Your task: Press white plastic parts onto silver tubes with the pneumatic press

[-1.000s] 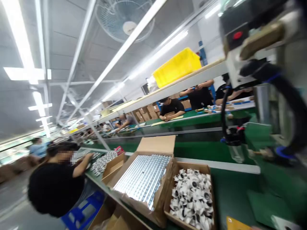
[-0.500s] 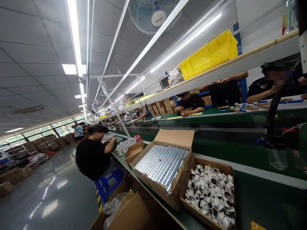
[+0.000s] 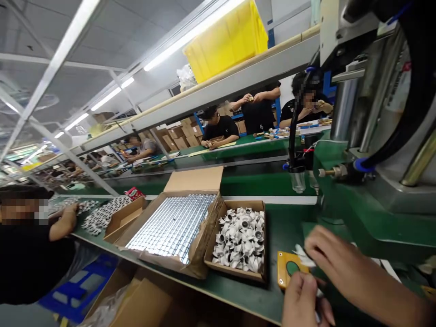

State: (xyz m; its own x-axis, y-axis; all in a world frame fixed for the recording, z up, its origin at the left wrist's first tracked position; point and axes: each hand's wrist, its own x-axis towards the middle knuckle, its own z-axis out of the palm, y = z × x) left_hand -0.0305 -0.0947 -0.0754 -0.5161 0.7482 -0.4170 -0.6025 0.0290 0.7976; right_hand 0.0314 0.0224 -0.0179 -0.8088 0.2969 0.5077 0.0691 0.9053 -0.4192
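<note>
My right hand (image 3: pixel 335 254) reaches in from the right with its fingers closed on a white bladed part (image 3: pixel 304 257). Below it my left hand (image 3: pixel 301 297) comes up from the bottom edge, thumb and fingers pressed together; what they grip is mostly hidden. Both hands are beside a yellow button box (image 3: pixel 282 270) with a round green button (image 3: pixel 292 268). Left of the hands, a cardboard box (image 3: pixel 265 254) holds many white bladed parts (image 3: pixel 238 238), some with dark centres. Next to it an open carton (image 3: pixel 200 265) is filled with rows of shiny metal pieces (image 3: pixel 172 222).
A press-like machine (image 3: pixel 384 190) with a green body stands at the right, close to my right hand. A co-worker (image 3: pixel 30 254) sits at the left by spread-out small parts (image 3: pixel 107 211). Overhead, a shelf carries a yellow bin (image 3: pixel 228 43). Other people work across the green bench.
My view has swung right and down, so the cartons appear farther left. Both my hands and the machine have come into view, the right hand with a white bladed part.
</note>
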